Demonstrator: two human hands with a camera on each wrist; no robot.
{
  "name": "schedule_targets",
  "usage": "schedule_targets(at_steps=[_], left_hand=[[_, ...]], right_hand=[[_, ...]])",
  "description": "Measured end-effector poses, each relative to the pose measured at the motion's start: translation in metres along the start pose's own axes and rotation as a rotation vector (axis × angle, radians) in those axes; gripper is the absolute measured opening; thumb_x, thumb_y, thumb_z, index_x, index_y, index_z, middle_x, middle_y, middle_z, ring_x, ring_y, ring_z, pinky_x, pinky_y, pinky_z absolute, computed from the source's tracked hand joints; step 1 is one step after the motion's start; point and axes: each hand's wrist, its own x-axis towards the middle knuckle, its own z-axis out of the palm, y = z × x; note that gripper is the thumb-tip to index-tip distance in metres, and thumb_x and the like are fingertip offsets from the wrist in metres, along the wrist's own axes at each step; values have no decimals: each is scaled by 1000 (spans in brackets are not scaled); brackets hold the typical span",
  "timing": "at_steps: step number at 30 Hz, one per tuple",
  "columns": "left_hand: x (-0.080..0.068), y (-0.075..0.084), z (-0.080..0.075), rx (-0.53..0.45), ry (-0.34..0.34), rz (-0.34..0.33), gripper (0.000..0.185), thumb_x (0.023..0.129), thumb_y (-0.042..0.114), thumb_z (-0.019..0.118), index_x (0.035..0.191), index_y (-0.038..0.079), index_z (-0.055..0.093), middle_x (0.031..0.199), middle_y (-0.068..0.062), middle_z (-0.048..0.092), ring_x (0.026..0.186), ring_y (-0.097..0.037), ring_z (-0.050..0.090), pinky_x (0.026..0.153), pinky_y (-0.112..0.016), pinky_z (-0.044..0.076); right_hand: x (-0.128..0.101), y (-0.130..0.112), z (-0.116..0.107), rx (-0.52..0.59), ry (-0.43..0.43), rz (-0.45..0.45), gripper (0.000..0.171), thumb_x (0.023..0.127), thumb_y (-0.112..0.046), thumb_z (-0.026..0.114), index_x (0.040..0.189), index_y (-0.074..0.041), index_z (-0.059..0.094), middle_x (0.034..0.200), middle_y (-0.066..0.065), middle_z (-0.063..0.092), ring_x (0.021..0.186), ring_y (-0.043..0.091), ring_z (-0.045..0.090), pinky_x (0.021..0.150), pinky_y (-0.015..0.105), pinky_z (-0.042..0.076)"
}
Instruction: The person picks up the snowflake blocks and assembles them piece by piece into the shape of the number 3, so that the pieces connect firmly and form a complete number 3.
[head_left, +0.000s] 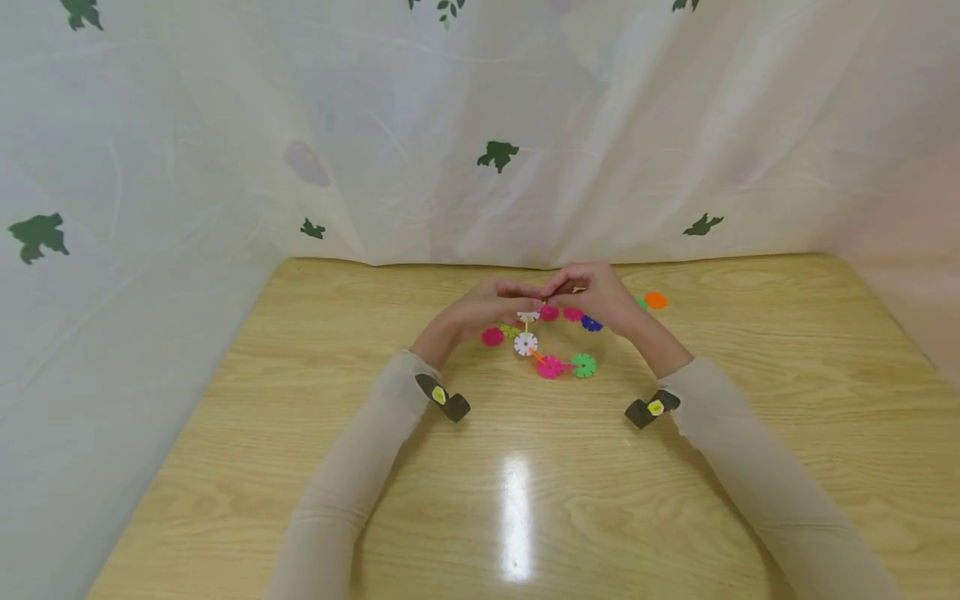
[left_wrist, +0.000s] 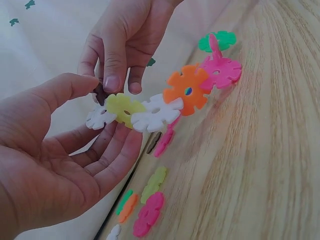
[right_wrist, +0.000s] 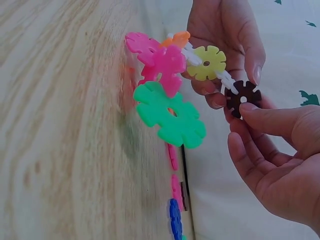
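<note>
A chain of snowflake discs runs white, yellow, white, orange, pink, green. Its green and pink end sits on the wooden table, and the other end is lifted. My left hand cups and grips the raised white end, fingers under it and thumb above. My right hand pinches a dark brown disc against that end of the chain.
Loose discs lie around the hands: pink ones, a blue one and an orange one near the table's far edge. A pale curtain with green leaf prints hangs close behind. Black wrist straps sit on both sleeves.
</note>
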Motion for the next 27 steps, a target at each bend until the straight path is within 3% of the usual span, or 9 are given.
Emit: schedule_targets(at_steps=[11, 19, 27], left_hand=[[1, -4, -2, -8, -19, -26, 40, 102, 16, 60, 140, 3, 60, 143, -13, 60, 129, -29, 59, 96, -44, 60], [2, -5, 0, -16, -21, -53, 38, 101, 13, 61, 136, -1, 59, 142, -20, 59, 124, -26, 61, 100, -48, 57], [3, -7, 4, -57, -7, -63, 40, 101, 7, 61, 139, -4, 56, 140, -26, 57, 106, -18, 64, 101, -45, 57]], right_hand=[[-1, -3, -1, -25, -31, 20, 13, 92, 1, 71, 105, 2, 75, 105, 23, 74, 88, 15, 71, 76, 28, 60], [-3, -4, -15, -15, -37, 62, 21, 93, -4, 73, 111, 6, 71, 108, 21, 73, 91, 17, 72, 81, 25, 61], [-11, -5, -43, -2, 25, 148, 23, 93, -7, 74, 111, 5, 69, 100, 3, 75, 92, 10, 71, 83, 24, 61]])
